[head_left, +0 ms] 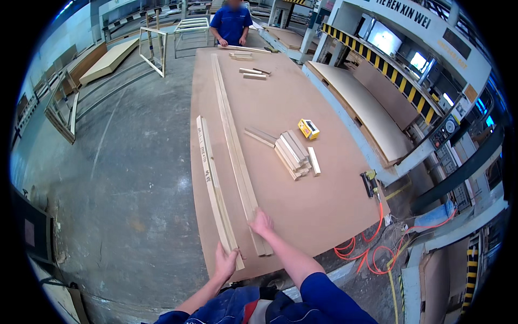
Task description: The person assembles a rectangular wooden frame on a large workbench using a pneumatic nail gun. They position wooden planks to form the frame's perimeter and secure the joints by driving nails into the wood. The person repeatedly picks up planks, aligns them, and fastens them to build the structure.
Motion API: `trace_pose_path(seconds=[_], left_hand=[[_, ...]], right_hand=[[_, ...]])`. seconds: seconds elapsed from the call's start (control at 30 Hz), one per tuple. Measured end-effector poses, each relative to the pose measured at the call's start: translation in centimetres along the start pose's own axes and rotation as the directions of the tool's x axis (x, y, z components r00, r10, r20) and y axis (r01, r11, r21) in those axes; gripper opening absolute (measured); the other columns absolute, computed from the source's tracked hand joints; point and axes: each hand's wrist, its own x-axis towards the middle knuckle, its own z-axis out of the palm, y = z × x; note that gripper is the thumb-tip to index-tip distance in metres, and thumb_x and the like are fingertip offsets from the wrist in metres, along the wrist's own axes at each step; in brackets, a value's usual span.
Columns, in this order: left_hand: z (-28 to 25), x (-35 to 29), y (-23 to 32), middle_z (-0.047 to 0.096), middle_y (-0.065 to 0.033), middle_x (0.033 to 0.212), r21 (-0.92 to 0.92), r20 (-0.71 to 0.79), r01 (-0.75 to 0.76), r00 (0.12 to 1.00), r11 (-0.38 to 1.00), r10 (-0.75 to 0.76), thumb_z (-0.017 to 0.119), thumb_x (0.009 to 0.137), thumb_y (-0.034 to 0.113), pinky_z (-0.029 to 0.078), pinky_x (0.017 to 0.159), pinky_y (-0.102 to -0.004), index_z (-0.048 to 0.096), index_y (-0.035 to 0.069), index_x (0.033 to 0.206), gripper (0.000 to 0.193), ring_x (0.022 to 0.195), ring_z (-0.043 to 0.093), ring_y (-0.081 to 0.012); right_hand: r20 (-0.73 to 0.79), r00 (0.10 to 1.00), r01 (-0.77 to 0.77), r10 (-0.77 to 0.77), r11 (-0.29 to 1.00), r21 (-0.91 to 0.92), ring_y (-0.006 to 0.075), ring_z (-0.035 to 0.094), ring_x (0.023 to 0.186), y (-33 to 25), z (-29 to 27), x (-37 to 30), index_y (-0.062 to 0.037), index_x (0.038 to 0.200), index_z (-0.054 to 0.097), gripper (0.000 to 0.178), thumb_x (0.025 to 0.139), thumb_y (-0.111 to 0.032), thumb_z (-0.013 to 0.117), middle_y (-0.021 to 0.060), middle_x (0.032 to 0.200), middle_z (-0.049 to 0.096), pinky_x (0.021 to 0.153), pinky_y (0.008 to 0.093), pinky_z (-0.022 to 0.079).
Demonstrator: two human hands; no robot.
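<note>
Two sets of long pale wooden strips lie lengthwise on a big brown board-topped table [318, 210]. My left hand [225, 261] is closed around the near end of the shorter left strips [212, 178], which carry dark handwriting. Over the near part of the longer strips [233, 135], my right hand [262, 222] grips with the fingers curled across their edge. The longer strips stretch almost to the table's far end. Right of them sits a stack of short wood blocks [291, 154], with a single block [314, 161] beside it.
A yellow-and-white box [308, 129] rests past the stack. A nail gun [370, 184] lies at the right edge, near an orange air hose [372, 259]. Another person [232, 24] stands at the far end by more short blocks [253, 74]. A large press [388, 81] flanks the right side.
</note>
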Motion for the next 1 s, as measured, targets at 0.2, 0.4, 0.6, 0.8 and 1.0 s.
trace_pose_path(seconds=[0.2, 0.4, 0.6, 0.8, 1.0], left_hand=[[0.7, -1.5, -2.7, 0.065, -0.0192, 0.109, 0.229, 0.09, -0.215, 0.976, 0.949, 0.199, 0.062, 0.09, 0.003, 0.061, 0.071, -0.0362, 0.042, -0.007, 0.136, 0.051, 0.087, 0.069, -0.0231], [4.4, -2.3, -1.7, 0.066, -0.0209, 0.111, 0.269, 0.283, -0.167, 0.955, 0.949, 0.088, 0.063, 0.088, 0.0, 0.061, 0.068, -0.0356, 0.041, -0.007, 0.14, 0.057, 0.087, 0.07, -0.0203], [13.2, -3.6, -2.8, 0.071, -0.0203, 0.1, 0.488, 0.365, -0.136, 0.929, 0.862, -0.06, 0.063, 0.087, 0.0, 0.061, 0.068, -0.0356, 0.039, -0.005, 0.148, 0.066, 0.075, 0.074, -0.0246], [26.9, -1.3, -7.3, 0.07, -0.0224, 0.105, 0.427, 0.362, -0.169, 0.932, 0.888, 0.003, 0.062, 0.089, 0.008, 0.06, 0.066, -0.0405, 0.035, -0.006, 0.149, 0.067, 0.077, 0.074, -0.0282], [40.0, 6.1, -9.9, 0.067, -0.0214, 0.096, 0.594, 0.126, -0.011, 0.989, 0.805, -0.08, 0.061, 0.09, 0.01, 0.06, 0.064, -0.0418, 0.031, -0.006, 0.146, 0.065, 0.071, 0.072, -0.0276]], right_hand=[[-0.229, 0.951, 0.269, -0.209, 0.922, 0.277, 0.0384, 0.063, 0.123, 8.6, 4.1, -6.5, -0.002, 0.137, 0.058, 0.065, 0.086, -0.037, 0.079, 0.0217, 0.127, 0.068, 0.105, 0.0466, 0.049], [-0.111, 0.991, -0.01, 0.077, 0.862, 0.506, 0.0282, 0.069, 0.114, 20.1, 2.0, -14.0, 0.001, 0.131, 0.062, 0.054, 0.089, -0.029, 0.078, 0.0214, 0.125, 0.069, 0.095, 0.0388, 0.056], [-0.27, 0.931, 0.022, 0.245, 0.703, 0.711, 0.023, 0.073, 0.099, 30.3, 1.3, -18.2, 0.0032, 0.129, 0.061, 0.046, 0.09, -0.015, 0.077, 0.0192, 0.118, 0.071, 0.084, 0.0332, 0.059], [-0.171, 0.867, 0.016, 0.469, 0.316, 0.949, 0.0162, 0.069, 0.078, 44.2, 1.7, -20.0, 0.0029, 0.126, 0.061, 0.036, 0.092, -0.005, 0.071, 0.0146, 0.099, 0.072, 0.067, 0.0303, 0.058], [-0.068, 0.822, -0.104, 0.565, 0.267, 0.958, 0.013, 0.063, 0.067, 56.3, -0.4, -21.9, 0.0028, 0.119, 0.061, 0.035, 0.085, -0.001, 0.071, 0.0104, 0.09, 0.071, 0.057, 0.027, 0.051]])
